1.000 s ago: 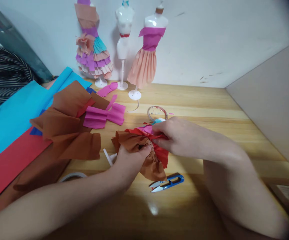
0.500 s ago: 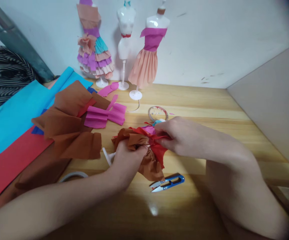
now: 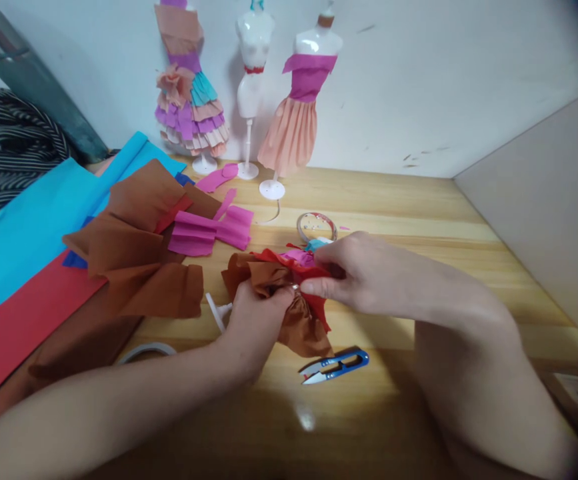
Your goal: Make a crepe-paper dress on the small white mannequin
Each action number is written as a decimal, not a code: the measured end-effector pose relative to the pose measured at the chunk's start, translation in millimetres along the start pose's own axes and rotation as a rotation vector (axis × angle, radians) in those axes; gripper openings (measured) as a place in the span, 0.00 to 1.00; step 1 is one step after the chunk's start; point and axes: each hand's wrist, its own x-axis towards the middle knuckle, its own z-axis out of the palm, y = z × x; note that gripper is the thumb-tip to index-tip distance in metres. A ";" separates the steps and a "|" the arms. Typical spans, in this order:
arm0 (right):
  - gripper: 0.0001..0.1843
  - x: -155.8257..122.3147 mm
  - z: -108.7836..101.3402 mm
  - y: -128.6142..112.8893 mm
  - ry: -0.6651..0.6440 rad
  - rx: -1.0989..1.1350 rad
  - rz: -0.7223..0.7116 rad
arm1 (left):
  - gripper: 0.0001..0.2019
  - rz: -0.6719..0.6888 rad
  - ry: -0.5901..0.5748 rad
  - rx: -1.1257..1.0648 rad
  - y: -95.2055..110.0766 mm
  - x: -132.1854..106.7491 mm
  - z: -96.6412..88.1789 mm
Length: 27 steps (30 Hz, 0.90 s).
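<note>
A small mannequin lies on its side, its white stand (image 3: 216, 313) sticking out to the left. Gathered brown crepe paper (image 3: 306, 335) and red crepe paper (image 3: 323, 315) wrap it, with a bit of pink paper (image 3: 299, 257) and blue paper (image 3: 315, 245) near its far end. My left hand (image 3: 261, 320) is closed on the brown crepe paper, pinching its gathers at the middle. On the right, my right hand (image 3: 351, 270) is closed around the red crepe paper, its thumb touching beside the gathers. Blue thread snips (image 3: 337, 365) lie just below the paper.
Three mannequins stand along the wall: a ruffled one (image 3: 189, 100), a bare white one (image 3: 253, 60) and one in a pink top (image 3: 309, 80). Brown paper (image 3: 139, 247), red (image 3: 33, 320), cyan (image 3: 33, 207) and pink pieces (image 3: 236, 227) spread leftward. Tape rolls (image 3: 301, 233) lie near.
My right thumb has moved left and stretched toward the gathered middle. The brown and red paper has shifted slightly; my left hand keeps its pinch.
</note>
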 end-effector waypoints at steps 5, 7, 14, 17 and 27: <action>0.22 -1.9 -2.8 -7.1 -0.082 0.029 0.019 | 0.08 -0.055 -0.067 -0.161 -3.9 0.3 5.9; 0.16 -0.3 -1.8 -8.5 -0.088 0.030 0.007 | 0.06 -0.048 -0.065 -0.179 -7.5 1.9 7.0; 0.08 3.2 2.2 -1.6 -0.161 0.078 -0.046 | 0.09 -0.032 -0.137 -0.173 -8.9 2.2 6.3; 0.08 3.9 2.2 2.7 -0.173 0.094 -0.073 | 0.09 -0.016 -0.103 -0.120 -6.3 1.6 5.6; 0.09 5.7 0.1 6.3 -0.213 0.158 -0.078 | 0.07 -0.028 -0.088 -0.120 -11.2 3.9 4.0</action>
